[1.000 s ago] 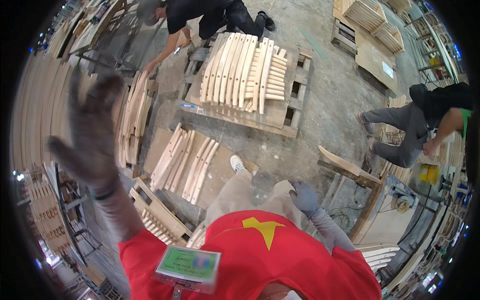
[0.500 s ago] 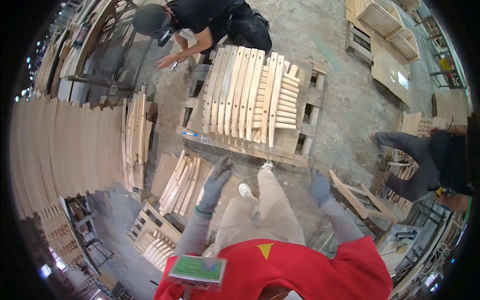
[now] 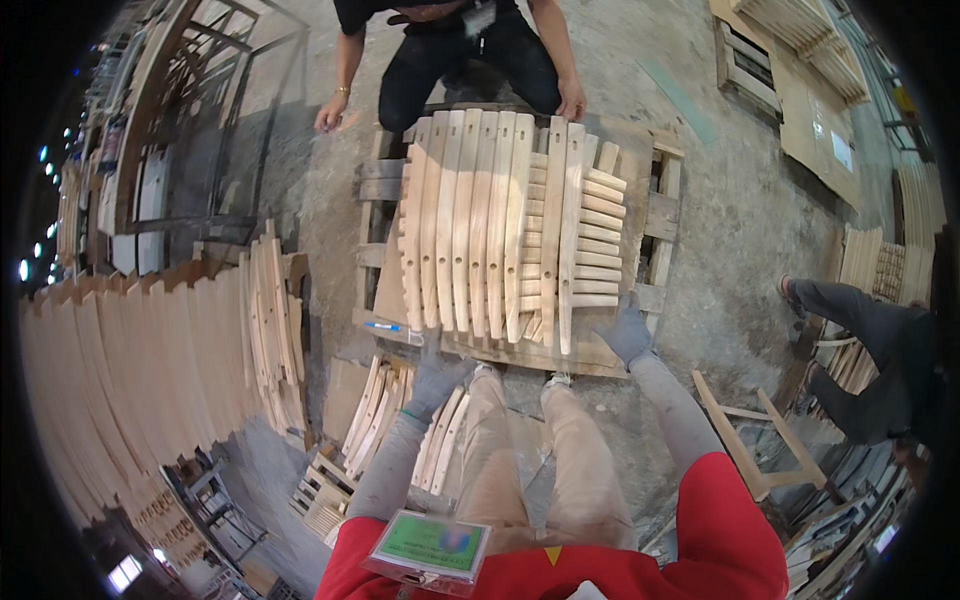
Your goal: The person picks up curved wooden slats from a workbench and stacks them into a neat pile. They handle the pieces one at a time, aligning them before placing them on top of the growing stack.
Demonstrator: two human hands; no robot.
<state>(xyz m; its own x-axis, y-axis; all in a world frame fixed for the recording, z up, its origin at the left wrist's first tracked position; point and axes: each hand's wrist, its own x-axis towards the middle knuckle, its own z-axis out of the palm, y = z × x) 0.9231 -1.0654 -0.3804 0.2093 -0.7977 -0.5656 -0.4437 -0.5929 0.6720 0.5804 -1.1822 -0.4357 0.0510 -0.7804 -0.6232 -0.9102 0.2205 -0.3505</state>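
Note:
A stack of curved wooden slats with holes [image 3: 475,230] lies on a cardboard-covered pallet [image 3: 640,262] before me. Under the slats, shorter crosswise wooden pieces [image 3: 598,232] stick out on the right. My right hand [image 3: 627,333], in a grey glove, is open by the near right corner of the stack, fingers spread; I cannot tell whether it touches the wood. Below the pallet's near left edge hovers my left hand [image 3: 436,382], also gloved, slightly blurred, open with thumb apart. Neither holds anything. A blue pen [image 3: 383,326] rests on the pallet's near left.
Across the pallet a person in black [image 3: 470,60] squats, one hand at the slats' far end. Upright wooden boards [image 3: 150,370] line the left. Several slat bundles [image 3: 378,410] lie near my feet. A wooden frame [image 3: 755,430] and another person's legs [image 3: 860,330] are at right.
I have come closer to the pallet, and my right hand has reached the stack's corner. The person opposite has moved from the far left to behind the stack.

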